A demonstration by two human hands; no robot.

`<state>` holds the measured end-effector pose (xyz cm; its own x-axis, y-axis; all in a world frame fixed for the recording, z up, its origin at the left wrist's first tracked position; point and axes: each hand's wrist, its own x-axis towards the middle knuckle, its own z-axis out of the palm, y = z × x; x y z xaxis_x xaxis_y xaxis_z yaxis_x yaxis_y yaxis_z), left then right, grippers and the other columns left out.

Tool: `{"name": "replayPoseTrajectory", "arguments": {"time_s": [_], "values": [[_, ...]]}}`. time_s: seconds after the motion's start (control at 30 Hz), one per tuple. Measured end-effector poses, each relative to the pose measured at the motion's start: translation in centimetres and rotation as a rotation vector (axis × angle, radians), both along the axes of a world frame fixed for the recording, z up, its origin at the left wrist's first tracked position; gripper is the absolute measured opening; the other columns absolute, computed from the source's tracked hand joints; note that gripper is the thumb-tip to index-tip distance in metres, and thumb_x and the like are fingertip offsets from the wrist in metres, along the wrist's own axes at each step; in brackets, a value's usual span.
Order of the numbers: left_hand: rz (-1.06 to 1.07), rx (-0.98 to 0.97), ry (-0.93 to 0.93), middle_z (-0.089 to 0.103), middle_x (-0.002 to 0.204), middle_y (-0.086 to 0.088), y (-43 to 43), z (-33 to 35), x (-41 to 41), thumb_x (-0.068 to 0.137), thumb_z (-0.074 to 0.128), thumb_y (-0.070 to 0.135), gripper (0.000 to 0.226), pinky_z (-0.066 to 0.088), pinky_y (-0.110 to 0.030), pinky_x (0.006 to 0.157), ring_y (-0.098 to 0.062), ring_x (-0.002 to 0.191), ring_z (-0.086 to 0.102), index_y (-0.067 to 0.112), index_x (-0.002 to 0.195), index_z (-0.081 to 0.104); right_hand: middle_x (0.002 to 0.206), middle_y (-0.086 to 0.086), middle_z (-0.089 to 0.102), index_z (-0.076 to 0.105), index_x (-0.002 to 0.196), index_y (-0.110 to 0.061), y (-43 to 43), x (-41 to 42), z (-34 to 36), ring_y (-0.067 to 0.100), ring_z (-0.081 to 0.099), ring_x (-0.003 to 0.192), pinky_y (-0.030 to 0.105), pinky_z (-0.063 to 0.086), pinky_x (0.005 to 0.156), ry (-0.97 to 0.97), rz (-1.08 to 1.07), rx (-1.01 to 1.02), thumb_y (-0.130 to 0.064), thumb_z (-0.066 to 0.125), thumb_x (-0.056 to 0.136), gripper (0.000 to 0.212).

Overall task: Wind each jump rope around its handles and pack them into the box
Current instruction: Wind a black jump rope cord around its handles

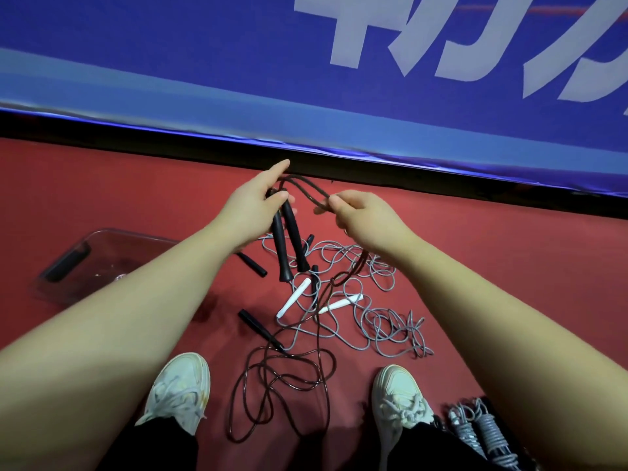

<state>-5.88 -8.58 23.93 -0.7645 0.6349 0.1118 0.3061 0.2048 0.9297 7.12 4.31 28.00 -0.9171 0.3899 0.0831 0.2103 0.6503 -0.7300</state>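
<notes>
view: head camera, looking down past both bare forearms to the floor.
left hand [253, 202]: just above frame centre; thumb and fingers are clamped round the upper ends of the black handles [288, 243], with the forefinger stretched toward 1 o'clock.
black handles: two, held side by side, free ends hanging toward 6 o'clock, clear of the floor.
right hand [365, 219]: at 3 o'clock of the left hand and apart from it; its fingertips pinch a loop of the dark rope [307, 189].
dark rope: arches from the handle tops across to the right hand, then drops toward 6 o'clock and lies in loose coils on the red floor [509, 266] between the left shoe [180, 389] and the right shoe [397, 396].
grey ropes [360, 311]: unwound tangle on the floor at 5 o'clock of the hands; two white handles [294, 297] lie in it.
loose black handles [253, 265]: on the floor at the tangle's 9 o'clock edge.
box [102, 243]: clear, on the floor at 9 o'clock, partly behind the left forearm; its contents cannot be made out.
wound bundle [482, 426]: grey rope, at 3 o'clock of the right shoe.
banner [204, 45]: blue, white characters, at 12 o'clock.
</notes>
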Motion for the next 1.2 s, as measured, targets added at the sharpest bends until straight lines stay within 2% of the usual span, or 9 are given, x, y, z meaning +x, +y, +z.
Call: {"name": "replayPoseTrajectory", "arguments": {"time_s": [0.17, 0.3, 0.43, 0.5, 0.67, 0.8, 0.9, 1.03, 1.2], "values": [[0.008, -0.011, -0.055, 0.068, 0.096, -0.013, -0.1, 0.0, 0.6, 0.100, 0.042, 0.008, 0.020, 0.057, -0.033, 0.073, -0.019, 0.083, 0.070, 0.027, 0.099, 0.050, 0.066, 0.002, 0.041, 0.069, 0.091, -0.022, -0.5, 0.1, 1.2, 0.012, 0.034, 0.053, 0.026, 0.028, 0.054, -0.013, 0.116, 0.020, -0.029, 0.037, 0.101, 0.034], [0.221, 0.034, 0.068, 0.058, 0.077, 0.001, 0.1, 0.4, 0.2, 0.099, 0.037, 0.005, 0.021, 0.050, -0.013, 0.064, -0.003, 0.070, 0.064, 0.021, 0.097, 0.050, 0.062, -0.003, 0.040, 0.064, 0.088, -0.014, -1.4, 0.2, 0.1, 0.010, 0.038, 0.052, 0.021, 0.032, 0.051, -0.117, 0.234, -0.249, -0.023, 0.037, 0.102, 0.031], [0.403, 0.308, -0.148, 0.058, 0.089, -0.009, 0.6, 1.1, -0.2, 0.092, 0.028, 0.000, 0.039, 0.057, -0.048, 0.079, -0.027, 0.083, 0.068, 0.030, 0.081, 0.049, 0.064, -0.002, 0.041, 0.054, 0.086, -0.014, -1.9, -0.3, -2.3, 0.011, 0.039, 0.053, 0.020, 0.033, 0.052, -0.088, 0.156, -0.497, -0.017, 0.034, 0.103, 0.026], [0.445, 0.420, -0.285, 0.055, 0.089, -0.009, 0.8, 1.8, 0.0, 0.096, 0.025, -0.001, 0.037, 0.057, -0.040, 0.071, -0.020, 0.074, 0.068, 0.026, 0.082, 0.046, 0.066, -0.001, 0.047, 0.047, 0.099, -0.017, -1.3, -0.9, -3.5, 0.013, 0.043, 0.055, 0.024, 0.036, 0.053, -0.038, 0.017, -0.339, -0.024, 0.039, 0.101, 0.011], [0.435, 0.507, -0.371, 0.055, 0.084, -0.005, 1.0, 2.1, 0.4, 0.096, 0.023, -0.005, 0.043, 0.057, -0.033, 0.070, -0.012, 0.069, 0.068, 0.023, 0.084, 0.053, 0.076, -0.003, 0.053, 0.036, 0.138, -0.018, -0.6, -1.1, -4.2, 0.013, 0.051, 0.070, 0.027, 0.043, 0.066, -0.064, -0.039, -0.132, -0.040, 0.031, 0.101, 0.043], [0.425, 0.542, -0.398, 0.055, 0.081, -0.006, 1.0, 2.2, 0.8, 0.092, 0.021, -0.010, 0.044, 0.057, -0.034, 0.070, -0.014, 0.071, 0.069, 0.021, 0.081, 0.051, 0.077, -0.006, 0.065, 0.045, 0.132, -0.024, -0.5, -1.3, -4.2, 0.009, 0.048, 0.061, 0.030, 0.039, 0.065, -0.073, 0.025, -0.119, -0.047, 0.024, 0.100, 0.044], [0.423, 0.553, -0.363, 0.055, 0.081, -0.005, 0.8, 2.3, 1.0, 0.092, 0.023, -0.008, 0.042, 0.054, -0.030, 0.066, -0.014, 0.075, 0.069, 0.022, 0.081, 0.049, 0.087, -0.002, 0.074, 0.052, 0.120, -0.020, -0.6, -1.5, -4.7, 0.011, 0.024, 0.043, 0.026, 0.020, 0.046, -0.017, 0.080, -0.365, -0.045, 0.027, 0.101, 0.040], [0.443, 0.607, -0.402, 0.055, 0.083, -0.007, 0.7, 2.0, 0.8, 0.094, 0.025, -0.007, 0.039, 0.055, -0.028, 0.065, -0.016, 0.075, 0.069, 0.020, 0.082, 0.050, 0.075, -0.005, 0.069, 0.056, 0.095, -0.019, -1.4, -1.7, -4.8, 0.013, 0.022, 0.046, 0.028, 0.017, 0.049, 0.137, 0.048, -0.606, -0.031, 0.033, 0.102, 0.027], [0.428, 0.671, -0.484, 0.055, 0.082, -0.007, 1.2, 1.9, 0.9, 0.101, 0.030, 0.001, 0.031, 0.056, -0.028, 0.061, -0.018, 0.076, 0.069, 0.017, 0.085, 0.050, 0.064, -0.007, 0.059, 0.053, 0.084, -0.013, -2.1, -2.3, -4.9, 0.002, 0.036, 0.040, 0.025, 0.032, 0.048, 0.222, -0.117, -0.312, -0.031, 0.029, 0.102, 0.035]]}}
